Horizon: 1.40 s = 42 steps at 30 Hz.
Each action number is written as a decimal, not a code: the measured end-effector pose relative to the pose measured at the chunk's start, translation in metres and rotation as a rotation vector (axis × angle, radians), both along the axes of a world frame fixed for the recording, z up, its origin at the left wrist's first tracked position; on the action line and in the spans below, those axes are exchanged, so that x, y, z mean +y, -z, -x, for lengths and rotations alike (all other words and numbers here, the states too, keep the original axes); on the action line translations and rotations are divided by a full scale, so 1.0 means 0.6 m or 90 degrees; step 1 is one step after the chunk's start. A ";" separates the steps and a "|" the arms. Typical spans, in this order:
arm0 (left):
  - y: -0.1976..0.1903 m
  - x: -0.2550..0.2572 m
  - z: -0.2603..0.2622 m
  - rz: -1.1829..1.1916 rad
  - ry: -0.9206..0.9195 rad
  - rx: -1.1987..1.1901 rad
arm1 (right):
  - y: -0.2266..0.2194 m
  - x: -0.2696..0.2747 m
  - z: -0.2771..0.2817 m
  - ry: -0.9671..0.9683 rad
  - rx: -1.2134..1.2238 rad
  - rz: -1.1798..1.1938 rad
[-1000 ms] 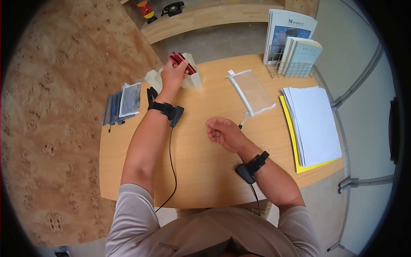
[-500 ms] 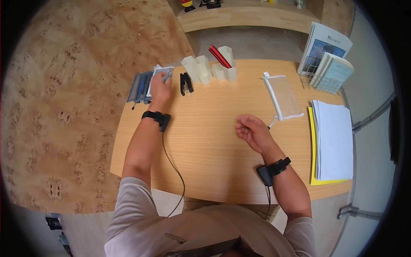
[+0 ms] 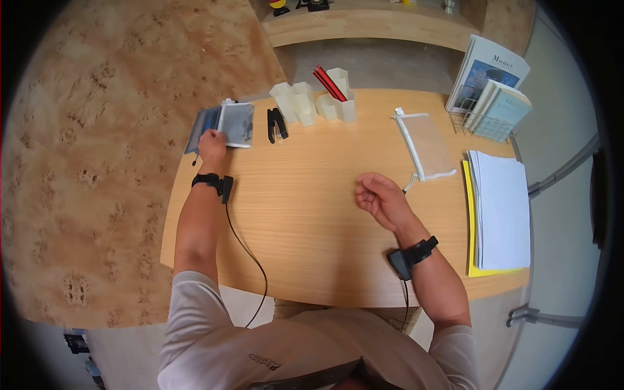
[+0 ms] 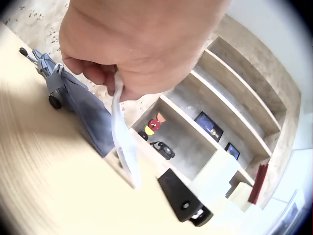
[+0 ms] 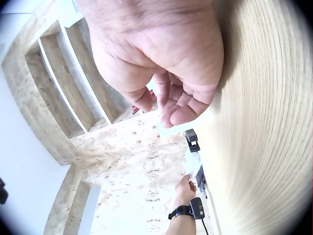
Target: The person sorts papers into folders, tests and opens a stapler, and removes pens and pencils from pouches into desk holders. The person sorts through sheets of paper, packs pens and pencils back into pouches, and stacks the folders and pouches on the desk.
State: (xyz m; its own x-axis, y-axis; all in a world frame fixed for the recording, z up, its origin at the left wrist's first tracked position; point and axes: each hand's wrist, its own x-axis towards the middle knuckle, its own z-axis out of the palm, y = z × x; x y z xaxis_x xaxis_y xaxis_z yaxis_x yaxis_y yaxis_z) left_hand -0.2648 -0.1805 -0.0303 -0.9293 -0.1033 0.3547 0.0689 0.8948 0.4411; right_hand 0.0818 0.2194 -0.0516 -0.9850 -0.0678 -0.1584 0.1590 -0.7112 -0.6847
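From where I stand, the left hand [image 3: 212, 147] is at the left of the head view, fingers curled in, pinching the near left edge of a clear pouch with white trim [image 3: 239, 123]. That pouch lies at the upper left of the frame, on the wooden surface [image 3: 305, 195]; in the left wrist view its pinched edge is lifted. Just left of it are some blue-grey pouches [image 3: 203, 123].

The right hand [image 3: 383, 200] sits right of centre, over the surface, its fingers loosely bent and holding nothing.

To the right of the pinched pouch stands a black stapler [image 3: 276, 125], then, at the upper centre, pale cups [image 3: 303, 104], with red pencils [image 3: 330, 82] leaning in the rightmost group. A second white-trimmed pouch [image 3: 429, 146] lies flat at the upper right. At the far right, white papers [image 3: 500, 208] rest on a yellow folder [image 3: 470, 227], below a wire rack [image 3: 484, 129] of books [image 3: 504, 107].
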 end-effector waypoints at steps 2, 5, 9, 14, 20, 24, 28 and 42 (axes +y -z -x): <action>-0.050 0.020 -0.048 -0.050 -0.013 0.092 | 0.002 -0.001 0.003 -0.003 0.011 0.009; -0.109 0.018 -0.102 -0.207 0.045 0.116 | 0.000 -0.001 0.003 -0.009 0.015 0.005; -0.208 0.046 -0.241 -0.249 0.260 0.078 | 0.000 0.000 0.004 -0.017 0.017 -0.013; -0.238 0.102 -0.374 -0.275 0.497 -0.114 | -0.023 -0.028 0.003 0.045 0.046 -0.086; -0.163 0.174 -0.424 -0.425 0.553 -0.321 | -0.022 0.005 -0.011 0.075 0.165 -0.256; -0.157 0.210 -0.420 -0.030 0.602 -0.260 | -0.028 -0.006 -0.015 0.083 0.153 -0.293; -0.137 0.290 -0.443 0.058 0.651 0.029 | -0.024 -0.006 -0.015 0.064 0.135 -0.405; -0.124 0.387 -0.454 -0.010 0.778 0.144 | -0.022 -0.022 -0.012 0.109 0.183 -0.444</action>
State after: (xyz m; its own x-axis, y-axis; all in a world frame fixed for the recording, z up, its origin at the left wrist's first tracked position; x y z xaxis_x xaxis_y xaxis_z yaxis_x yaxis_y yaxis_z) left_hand 0.0073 0.0517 0.0443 -0.3375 0.7805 0.5262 0.9290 0.1859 0.3201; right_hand 0.0892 0.2064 -0.0383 -0.9818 0.1102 0.1546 -0.1656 -0.0989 -0.9812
